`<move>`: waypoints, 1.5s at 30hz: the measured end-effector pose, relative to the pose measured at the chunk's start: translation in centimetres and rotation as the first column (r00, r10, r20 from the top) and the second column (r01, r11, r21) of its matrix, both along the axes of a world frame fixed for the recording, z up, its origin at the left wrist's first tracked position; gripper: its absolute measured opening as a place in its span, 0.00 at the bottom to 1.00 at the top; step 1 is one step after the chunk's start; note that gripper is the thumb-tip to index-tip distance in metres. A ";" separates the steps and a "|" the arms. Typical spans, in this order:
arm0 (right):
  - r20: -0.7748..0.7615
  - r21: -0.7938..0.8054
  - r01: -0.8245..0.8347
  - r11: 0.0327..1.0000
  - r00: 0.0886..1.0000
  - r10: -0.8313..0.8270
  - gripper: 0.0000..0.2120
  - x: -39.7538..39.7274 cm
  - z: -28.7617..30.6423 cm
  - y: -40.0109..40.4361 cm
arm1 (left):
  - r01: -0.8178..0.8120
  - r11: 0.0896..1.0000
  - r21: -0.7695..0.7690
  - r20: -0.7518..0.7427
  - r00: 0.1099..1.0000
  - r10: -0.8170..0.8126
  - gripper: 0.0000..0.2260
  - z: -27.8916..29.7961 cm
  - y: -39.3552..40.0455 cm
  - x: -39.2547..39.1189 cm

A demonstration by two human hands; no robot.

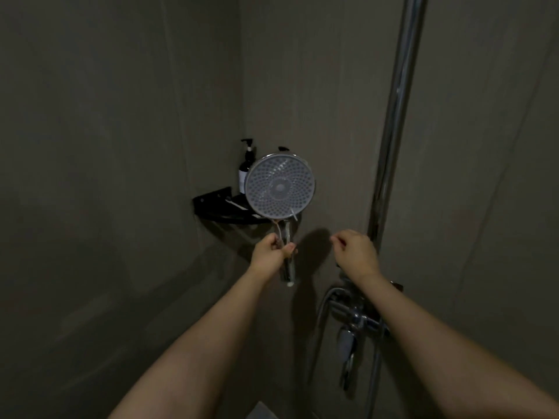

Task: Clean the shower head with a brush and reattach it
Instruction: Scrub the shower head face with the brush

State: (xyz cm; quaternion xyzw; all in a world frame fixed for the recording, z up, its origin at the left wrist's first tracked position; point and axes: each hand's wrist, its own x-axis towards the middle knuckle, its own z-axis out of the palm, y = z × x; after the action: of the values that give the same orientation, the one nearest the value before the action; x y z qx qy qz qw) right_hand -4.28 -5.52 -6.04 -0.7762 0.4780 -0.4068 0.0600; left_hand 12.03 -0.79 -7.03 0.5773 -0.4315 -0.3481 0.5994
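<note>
My left hand point(273, 251) grips the chrome handle of the round shower head point(279, 185) and holds it upright. Its grey nozzle face is turned toward me. A thin pale strip point(293, 214) lies across the lower rim of the head; I cannot tell what it is. My right hand point(355, 251) hovers to the right of the handle, close to the chrome riser pipe point(393, 131). Its fingers are curled and nothing shows in them. I cannot make out a brush anywhere.
A black corner shelf point(211, 201) behind the shower head carries a dark pump bottle point(245, 169). The chrome mixer valve point(354, 316) with its hose sits below my right wrist. Dim grey tiled walls meet in the corner.
</note>
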 end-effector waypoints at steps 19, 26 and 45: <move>-0.187 0.303 -0.135 0.943 0.962 0.198 0.15 20.3 7.3 -7.0 | -0.367 0.927 -0.074 -0.067 0.929 0.363 0.15 2.0 4.9 17.0; -0.394 0.696 0.101 0.711 0.881 0.261 0.18 25.5 6.9 -12.0 | -0.432 0.898 -0.083 -0.115 0.899 0.422 0.12 1.7 2.8 18.8; -0.018 0.036 -0.378 0.925 0.925 0.379 0.09 23.9 9.3 -6.1 | -0.412 0.907 -0.083 -0.093 0.910 0.405 0.07 2.9 3.7 16.3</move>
State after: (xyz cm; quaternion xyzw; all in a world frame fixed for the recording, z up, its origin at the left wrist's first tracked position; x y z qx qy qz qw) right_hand 19.62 -11.59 3.28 -0.8577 0.3262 -0.3705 0.1438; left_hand 28.37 2.87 -4.12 0.6106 -0.2957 -0.2137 0.7029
